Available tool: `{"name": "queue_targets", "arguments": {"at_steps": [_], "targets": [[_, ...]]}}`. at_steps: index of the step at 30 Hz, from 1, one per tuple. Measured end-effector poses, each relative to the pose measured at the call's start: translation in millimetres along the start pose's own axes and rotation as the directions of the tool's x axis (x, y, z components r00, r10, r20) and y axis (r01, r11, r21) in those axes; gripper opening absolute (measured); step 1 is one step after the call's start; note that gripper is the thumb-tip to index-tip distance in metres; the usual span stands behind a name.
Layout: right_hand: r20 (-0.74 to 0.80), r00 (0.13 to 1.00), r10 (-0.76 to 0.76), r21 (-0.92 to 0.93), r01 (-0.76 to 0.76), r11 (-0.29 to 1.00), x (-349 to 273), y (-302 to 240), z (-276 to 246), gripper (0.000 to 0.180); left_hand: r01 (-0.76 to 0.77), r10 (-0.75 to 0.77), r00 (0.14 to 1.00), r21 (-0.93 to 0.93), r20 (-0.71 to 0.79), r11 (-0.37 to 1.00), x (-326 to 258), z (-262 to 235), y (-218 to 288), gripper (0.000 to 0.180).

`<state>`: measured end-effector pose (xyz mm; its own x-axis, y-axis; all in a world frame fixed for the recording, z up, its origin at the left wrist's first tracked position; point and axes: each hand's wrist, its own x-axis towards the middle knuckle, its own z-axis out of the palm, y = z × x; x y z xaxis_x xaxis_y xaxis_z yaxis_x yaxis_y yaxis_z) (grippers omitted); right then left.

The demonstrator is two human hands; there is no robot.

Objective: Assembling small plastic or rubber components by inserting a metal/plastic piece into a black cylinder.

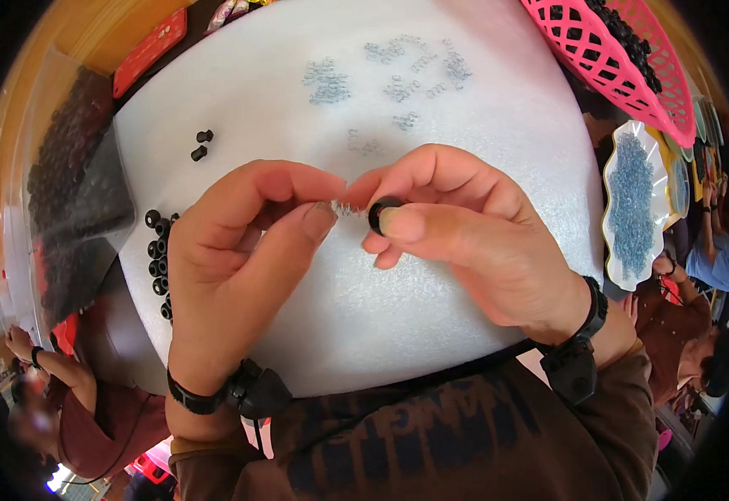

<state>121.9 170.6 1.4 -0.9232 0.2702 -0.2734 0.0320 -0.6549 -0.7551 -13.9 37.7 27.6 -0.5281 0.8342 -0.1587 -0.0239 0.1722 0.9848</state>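
Between finger and thumb, my left hand [252, 242] pinches one end of a small metal spring [346, 209]. My right hand [473, 234] grips a small round black part [379, 215] between thumb and fingers, with the spring's other end right beside it. Whether the spring sits inside the black part cannot be made out. Both hands hover over a white foam-covered table [364, 326]. Several black round parts with holes [159, 265] stand in rows by my left wrist. Two black plug-shaped pieces [200, 145] lie farther off at the left.
Loose springs [327, 82] lie in clusters at the far middle. A white scalloped tray [611, 179] full of springs is at the right, below a pink basket [632, 79] of black parts. A clear bag [76, 167] of dark parts lies left. Other people sit on both sides.
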Motion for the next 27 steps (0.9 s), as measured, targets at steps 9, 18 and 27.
{"name": "queue_targets", "arguments": {"at_steps": [9, 18, 27], "targets": [[0.046, 0.995, -0.093, 0.071, 0.089, 0.994, 3.1, 7.6, -2.3, 0.016, -0.028, 0.026, 0.996, -0.014, -0.089, 1.000, 0.0, 8.5, -5.2, 0.014], [0.101, 0.994, -0.033, 0.068, 0.026, 0.997, 1.0, 6.3, -2.3, 0.023, -0.175, 0.181, 0.982, 0.100, -0.055, 0.979, -4.2, 1.0, -0.4, 0.011], [0.142, 0.989, 0.039, 0.095, -0.053, 0.994, -0.7, -2.3, 0.3, 0.022, -0.294, 0.297, 0.955, 0.156, 0.003, 0.943, -9.1, -4.9, 3.4, 0.011]]}}
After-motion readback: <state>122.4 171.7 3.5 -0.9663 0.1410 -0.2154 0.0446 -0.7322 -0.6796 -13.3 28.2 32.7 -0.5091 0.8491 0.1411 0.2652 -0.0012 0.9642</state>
